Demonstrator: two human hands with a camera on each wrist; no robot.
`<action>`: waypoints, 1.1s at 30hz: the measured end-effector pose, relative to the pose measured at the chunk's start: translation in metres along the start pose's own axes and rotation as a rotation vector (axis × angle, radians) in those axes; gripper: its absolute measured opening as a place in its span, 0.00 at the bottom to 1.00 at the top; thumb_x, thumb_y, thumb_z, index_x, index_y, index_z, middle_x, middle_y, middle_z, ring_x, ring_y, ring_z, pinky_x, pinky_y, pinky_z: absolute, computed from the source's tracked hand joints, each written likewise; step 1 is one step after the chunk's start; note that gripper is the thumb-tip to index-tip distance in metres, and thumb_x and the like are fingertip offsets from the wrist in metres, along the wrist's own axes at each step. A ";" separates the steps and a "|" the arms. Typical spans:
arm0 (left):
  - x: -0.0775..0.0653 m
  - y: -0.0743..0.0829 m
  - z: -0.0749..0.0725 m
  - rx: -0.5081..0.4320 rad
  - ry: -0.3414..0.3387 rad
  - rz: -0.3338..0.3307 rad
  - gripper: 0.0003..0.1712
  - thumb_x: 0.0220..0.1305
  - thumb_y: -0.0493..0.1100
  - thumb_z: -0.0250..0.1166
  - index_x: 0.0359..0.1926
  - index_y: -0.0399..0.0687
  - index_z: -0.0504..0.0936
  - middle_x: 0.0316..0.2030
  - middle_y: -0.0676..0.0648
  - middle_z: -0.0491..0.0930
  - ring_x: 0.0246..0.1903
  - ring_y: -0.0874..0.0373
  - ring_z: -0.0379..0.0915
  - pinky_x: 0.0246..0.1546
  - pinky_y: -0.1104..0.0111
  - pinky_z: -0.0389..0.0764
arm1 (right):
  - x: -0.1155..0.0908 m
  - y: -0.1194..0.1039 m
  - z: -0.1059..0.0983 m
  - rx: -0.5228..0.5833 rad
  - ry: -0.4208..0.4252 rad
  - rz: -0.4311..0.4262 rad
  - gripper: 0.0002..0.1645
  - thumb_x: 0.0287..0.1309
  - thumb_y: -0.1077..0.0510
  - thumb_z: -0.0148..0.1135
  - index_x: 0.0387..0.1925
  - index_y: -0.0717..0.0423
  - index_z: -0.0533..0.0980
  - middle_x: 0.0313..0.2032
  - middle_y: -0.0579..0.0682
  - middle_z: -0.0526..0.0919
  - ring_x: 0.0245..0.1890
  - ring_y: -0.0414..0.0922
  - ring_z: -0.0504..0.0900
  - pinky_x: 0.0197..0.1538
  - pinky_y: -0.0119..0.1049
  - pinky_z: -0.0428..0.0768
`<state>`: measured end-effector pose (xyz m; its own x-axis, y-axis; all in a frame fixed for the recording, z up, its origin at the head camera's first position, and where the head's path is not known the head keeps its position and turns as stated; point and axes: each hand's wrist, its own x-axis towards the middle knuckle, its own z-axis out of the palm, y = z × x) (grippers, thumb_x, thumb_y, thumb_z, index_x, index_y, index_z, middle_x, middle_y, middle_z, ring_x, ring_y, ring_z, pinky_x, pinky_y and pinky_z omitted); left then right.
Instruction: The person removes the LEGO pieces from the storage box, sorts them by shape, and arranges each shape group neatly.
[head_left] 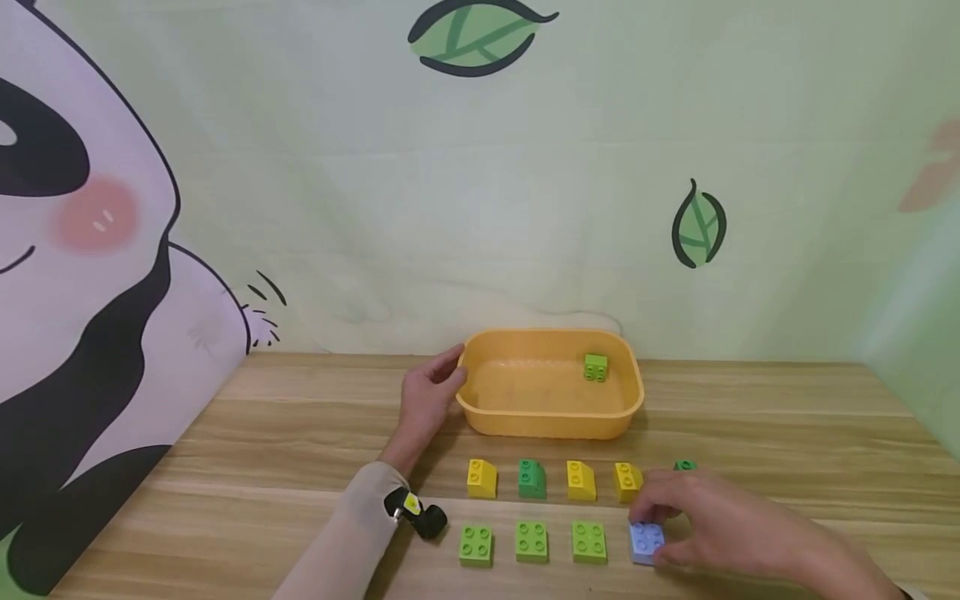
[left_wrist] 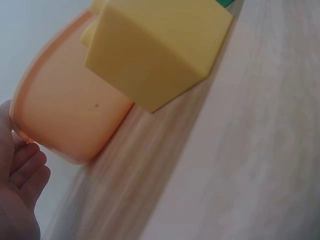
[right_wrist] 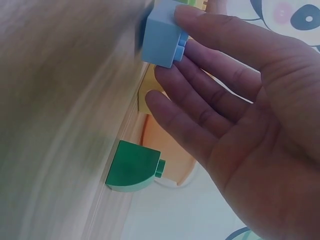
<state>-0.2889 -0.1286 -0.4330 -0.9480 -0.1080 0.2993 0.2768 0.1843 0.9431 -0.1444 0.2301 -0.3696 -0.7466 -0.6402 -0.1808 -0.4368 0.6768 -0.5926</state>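
Note:
My left hand [head_left: 427, 396] holds the left end of an orange plastic tub [head_left: 551, 425] by its rim. In the left wrist view, its fingers [left_wrist: 31, 172] lie against the outside of the tub, below the rim. A light green brick [head_left: 596, 367] lies inside at the right. Nearer the front, my right hand [head_left: 720, 521] pinches a blue four-stud brick [head_left: 645, 543] between thumb and fingers. The right wrist view shows the thumb on one side of the blue brick [right_wrist: 162, 35], fingertips on the other. It is at the right end of a row with three light green bricks [head_left: 531, 542].
Behind that row stands another: three yellow sloped bricks [head_left: 580, 481], a green curved brick [head_left: 532, 479] among them, and a second green brick [head_left: 684, 465] partly hidden behind my right hand. The wooden table [head_left: 315, 433] meets a panda-printed backdrop [head_left: 337, 208] just behind the tub.

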 end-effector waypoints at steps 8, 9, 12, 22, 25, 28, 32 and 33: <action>0.000 0.001 0.000 0.003 0.001 -0.013 0.22 0.68 0.32 0.68 0.62 0.34 0.84 0.58 0.36 0.84 0.59 0.44 0.81 0.60 0.62 0.82 | 0.000 0.001 0.002 -0.005 0.009 -0.038 0.18 0.56 0.50 0.82 0.48 0.36 0.85 0.48 0.30 0.82 0.46 0.33 0.80 0.50 0.36 0.85; 0.000 0.001 0.000 0.001 0.001 -0.013 0.22 0.68 0.32 0.68 0.62 0.34 0.84 0.58 0.36 0.84 0.60 0.44 0.81 0.60 0.62 0.81 | 0.000 0.001 0.002 -0.003 0.008 -0.037 0.18 0.56 0.50 0.82 0.48 0.35 0.85 0.49 0.30 0.82 0.46 0.33 0.80 0.50 0.36 0.84; 0.000 0.001 0.000 -0.003 0.000 -0.012 0.22 0.68 0.31 0.67 0.62 0.34 0.84 0.58 0.36 0.84 0.60 0.44 0.81 0.61 0.61 0.81 | -0.001 0.000 0.002 0.001 0.005 -0.031 0.19 0.56 0.50 0.82 0.48 0.35 0.84 0.49 0.30 0.82 0.46 0.33 0.79 0.51 0.36 0.84; 0.000 0.002 0.001 0.011 -0.002 -0.012 0.22 0.68 0.31 0.67 0.63 0.34 0.84 0.58 0.36 0.84 0.60 0.44 0.81 0.61 0.61 0.81 | -0.004 0.001 -0.009 0.101 0.031 -0.036 0.18 0.60 0.52 0.79 0.51 0.44 0.83 0.49 0.36 0.85 0.49 0.40 0.83 0.53 0.41 0.86; -0.001 0.003 0.001 0.017 0.001 -0.012 0.22 0.68 0.31 0.68 0.63 0.34 0.84 0.58 0.36 0.84 0.59 0.44 0.81 0.60 0.61 0.82 | -0.005 0.002 -0.020 0.084 0.087 -0.058 0.19 0.61 0.52 0.79 0.52 0.48 0.84 0.50 0.39 0.87 0.49 0.43 0.85 0.52 0.43 0.87; -0.001 0.003 0.001 0.016 0.003 -0.014 0.22 0.68 0.31 0.68 0.63 0.34 0.84 0.58 0.36 0.84 0.59 0.44 0.81 0.60 0.62 0.82 | -0.003 0.001 -0.033 0.022 0.193 -0.076 0.20 0.61 0.49 0.78 0.53 0.49 0.84 0.50 0.41 0.88 0.49 0.46 0.86 0.52 0.44 0.87; -0.001 0.003 0.001 0.012 0.005 -0.014 0.22 0.68 0.31 0.67 0.63 0.33 0.84 0.58 0.35 0.84 0.60 0.43 0.81 0.60 0.62 0.81 | 0.005 0.000 -0.054 -0.043 0.335 -0.085 0.21 0.63 0.48 0.77 0.54 0.51 0.85 0.52 0.45 0.88 0.50 0.48 0.86 0.54 0.49 0.87; -0.001 0.003 0.001 0.011 0.006 -0.015 0.22 0.68 0.31 0.67 0.63 0.33 0.84 0.58 0.35 0.84 0.60 0.43 0.81 0.60 0.62 0.81 | 0.009 0.001 -0.059 -0.049 0.359 -0.087 0.21 0.64 0.49 0.76 0.55 0.52 0.85 0.52 0.46 0.88 0.50 0.48 0.86 0.54 0.51 0.87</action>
<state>-0.2873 -0.1271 -0.4308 -0.9510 -0.1163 0.2864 0.2611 0.1936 0.9457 -0.1807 0.2467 -0.3253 -0.8301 -0.5339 0.1607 -0.5237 0.6476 -0.5535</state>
